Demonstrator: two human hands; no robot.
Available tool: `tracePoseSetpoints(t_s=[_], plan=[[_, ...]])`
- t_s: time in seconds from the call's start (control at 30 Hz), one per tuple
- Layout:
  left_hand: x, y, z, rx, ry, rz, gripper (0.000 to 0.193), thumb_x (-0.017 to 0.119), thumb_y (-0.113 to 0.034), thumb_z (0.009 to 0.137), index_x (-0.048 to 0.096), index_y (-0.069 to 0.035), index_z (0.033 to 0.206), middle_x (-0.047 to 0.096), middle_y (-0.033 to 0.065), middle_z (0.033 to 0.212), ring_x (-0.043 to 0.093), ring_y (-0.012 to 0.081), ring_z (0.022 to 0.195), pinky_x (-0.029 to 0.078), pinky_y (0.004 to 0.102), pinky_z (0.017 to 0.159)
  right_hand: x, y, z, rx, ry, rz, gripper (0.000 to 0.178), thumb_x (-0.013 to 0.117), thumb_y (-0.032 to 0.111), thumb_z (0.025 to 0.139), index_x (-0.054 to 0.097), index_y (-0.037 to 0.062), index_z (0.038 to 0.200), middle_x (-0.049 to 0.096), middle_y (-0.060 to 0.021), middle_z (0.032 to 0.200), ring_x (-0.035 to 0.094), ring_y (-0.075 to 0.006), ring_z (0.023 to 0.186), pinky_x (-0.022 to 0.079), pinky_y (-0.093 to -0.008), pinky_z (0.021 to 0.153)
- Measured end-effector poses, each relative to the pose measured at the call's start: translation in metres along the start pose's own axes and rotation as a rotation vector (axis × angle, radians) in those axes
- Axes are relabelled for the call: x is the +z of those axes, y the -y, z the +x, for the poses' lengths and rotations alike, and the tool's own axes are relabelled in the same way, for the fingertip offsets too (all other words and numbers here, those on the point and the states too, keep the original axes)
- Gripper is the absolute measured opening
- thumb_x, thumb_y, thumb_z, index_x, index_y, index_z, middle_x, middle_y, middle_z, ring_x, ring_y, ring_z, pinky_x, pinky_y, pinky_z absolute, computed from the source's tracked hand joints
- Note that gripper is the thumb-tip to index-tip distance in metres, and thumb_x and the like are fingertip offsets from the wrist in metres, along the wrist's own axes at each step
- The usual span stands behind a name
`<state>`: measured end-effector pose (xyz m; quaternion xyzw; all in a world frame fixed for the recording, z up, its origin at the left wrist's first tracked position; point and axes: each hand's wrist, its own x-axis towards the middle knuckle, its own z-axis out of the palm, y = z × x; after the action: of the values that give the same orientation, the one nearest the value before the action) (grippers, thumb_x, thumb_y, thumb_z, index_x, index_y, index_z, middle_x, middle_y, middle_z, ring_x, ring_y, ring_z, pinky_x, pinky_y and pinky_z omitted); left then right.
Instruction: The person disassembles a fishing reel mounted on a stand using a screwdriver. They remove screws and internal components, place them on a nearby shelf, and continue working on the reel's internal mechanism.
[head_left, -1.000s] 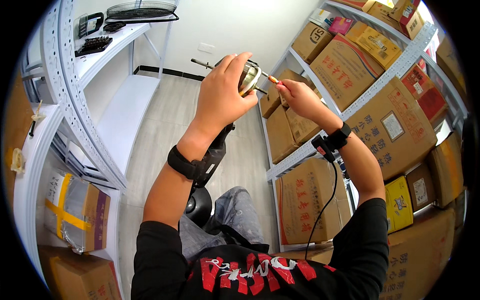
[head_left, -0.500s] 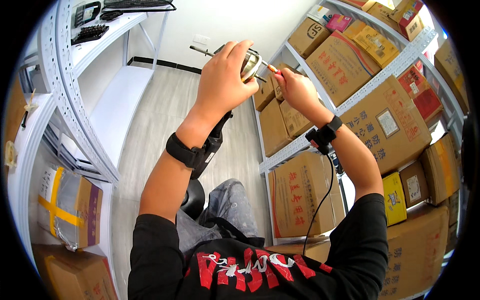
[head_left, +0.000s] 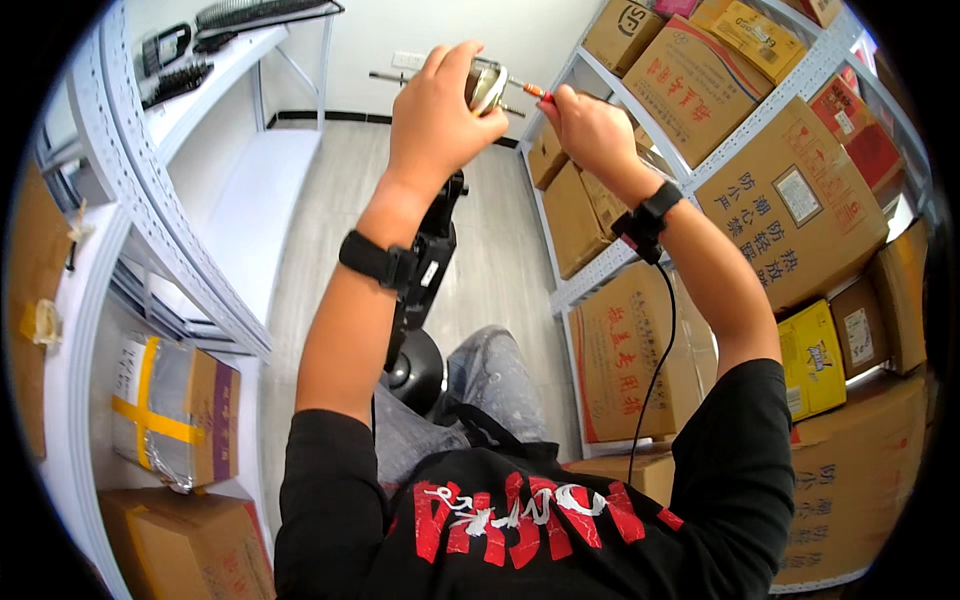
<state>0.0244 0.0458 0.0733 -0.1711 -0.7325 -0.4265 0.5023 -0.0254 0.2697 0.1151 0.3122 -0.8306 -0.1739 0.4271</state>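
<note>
My left hand [head_left: 437, 118] is wrapped round a metal motor [head_left: 487, 86] with a pale rim and a thin shaft poking out on the left; a second rod sticks out on its right. In my right hand [head_left: 597, 132] is a screwdriver [head_left: 536, 92] with a red-orange handle, its blade reaching left to the motor's upper right side. My left hand's fingers hide most of the motor's body. Below it a black stand [head_left: 432, 262] rises from a round black base [head_left: 420, 370] by my legs; my left forearm partly covers it.
On the left shelf [head_left: 235, 215] lie a black wire grille [head_left: 262, 12] and dark brushes. Lower left, a taped carton [head_left: 170, 410] sits on another shelf. Cartons [head_left: 795, 205] fill the right rack close to my right arm. A black cable [head_left: 655, 375] hangs from the right wrist strap.
The view has shifted, so shelves and cartons sit further right. Both hands appear higher in the picture, and more of the black stand shows. Motor and screwdriver stay held, blade against the motor.
</note>
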Motion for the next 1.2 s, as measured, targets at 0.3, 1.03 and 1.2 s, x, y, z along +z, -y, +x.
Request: tracePoseSetpoints(t_s=[0.3, 1.03, 1.2], plan=[[-0.017, -0.008, 0.002, -0.079, 0.145, -0.181, 0.063, 0.074, -0.012, 0.070, 0.057, -0.008, 0.131, 0.060, 0.0085, 0.116, 0.063, 0.0206, 0.105, 0.051, 0.0310, 0.090, -0.060, 0.015, -0.005, 0.465, 0.306, 0.590, 0.030, 0.058, 0.029, 0.097, 0.067, 0.0008, 0.092, 0.066, -0.0172, 0.070, 0.066, -0.0289, 0.062, 0.052, -0.0394, 0.056], [-0.021, 0.019, 0.006, -0.172, 0.269, -0.536, 0.069, 0.067, -0.002, 0.071, 0.048, -0.001, 0.138, 0.058, 0.0130, 0.128, 0.057, 0.0229, 0.120, 0.044, 0.0359, 0.107, -0.075, 0.022, -0.019, 0.266, 0.119, 0.460, 0.018, 0.065, 0.020, 0.091, 0.068, 0.0048, 0.082, 0.065, -0.0109, 0.071, 0.065, -0.0314, 0.063, 0.052, -0.0434, 0.058], [-0.021, 0.021, 0.005, -0.167, 0.263, -0.542, 0.069, 0.067, -0.003, 0.071, 0.048, -0.001, 0.138, 0.058, 0.0130, 0.128, 0.057, 0.0231, 0.121, 0.043, 0.0364, 0.109, -0.065, 0.024, -0.025, 0.162, -0.082, 0.300, 0.016, 0.067, 0.017, 0.089, 0.063, 0.0054, 0.078, 0.059, -0.0082, 0.068, 0.061, -0.0287, 0.057, 0.051, -0.0414, 0.055]])
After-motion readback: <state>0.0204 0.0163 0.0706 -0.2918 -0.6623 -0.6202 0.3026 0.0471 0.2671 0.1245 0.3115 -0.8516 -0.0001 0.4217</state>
